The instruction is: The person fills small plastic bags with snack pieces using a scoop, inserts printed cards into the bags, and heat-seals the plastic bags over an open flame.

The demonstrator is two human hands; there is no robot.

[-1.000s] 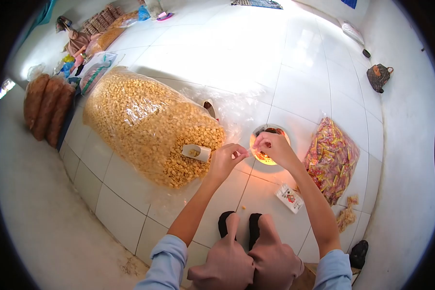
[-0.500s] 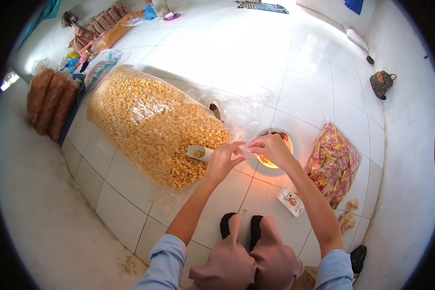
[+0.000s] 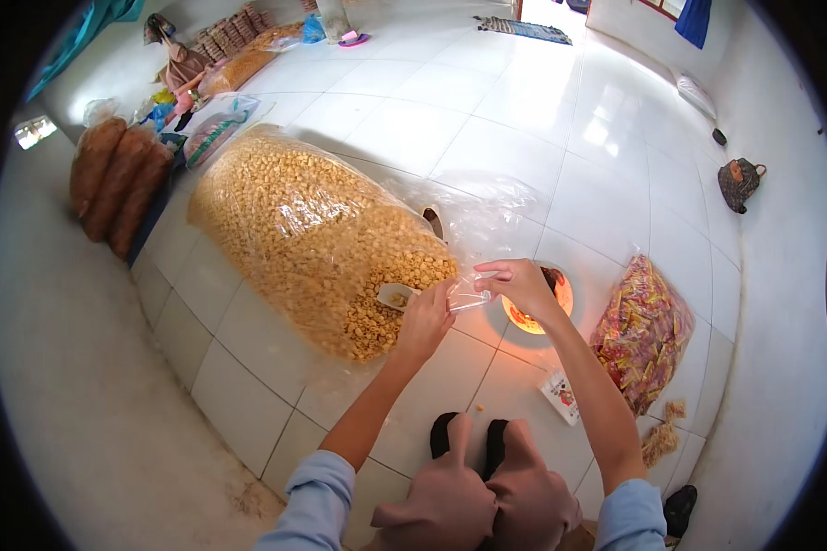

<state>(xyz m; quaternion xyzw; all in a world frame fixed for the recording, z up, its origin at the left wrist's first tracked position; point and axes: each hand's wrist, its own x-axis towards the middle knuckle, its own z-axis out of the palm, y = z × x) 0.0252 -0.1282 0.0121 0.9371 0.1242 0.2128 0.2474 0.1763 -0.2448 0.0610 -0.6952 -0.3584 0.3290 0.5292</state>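
Between my hands a small clear plastic bag (image 3: 467,293) is stretched out. My left hand (image 3: 426,317) pinches its left side, in front of the white scoop (image 3: 395,296) that lies on the yellow snack pieces. The right side of the bag is held by the fingertips of my right hand (image 3: 516,283), which partly covers a round plate with a glowing orange rim (image 3: 526,323). Left of my hands lies the big open clear sack of snack pieces (image 3: 294,211). A white printed pack (image 3: 560,397) rests on the floor below my right hand.
A bag of red and yellow sachets (image 3: 643,331) lies to the right, with small filled packets (image 3: 660,443) below it. Tall brown sacks (image 3: 119,179) stand at the left wall. Another person (image 3: 182,66) sits at the back left. A backpack (image 3: 740,184) is by the right wall.
The small bag is now spread wider and shows more clearly between my hands. The whole view has shifted, so the floor things appear further right.
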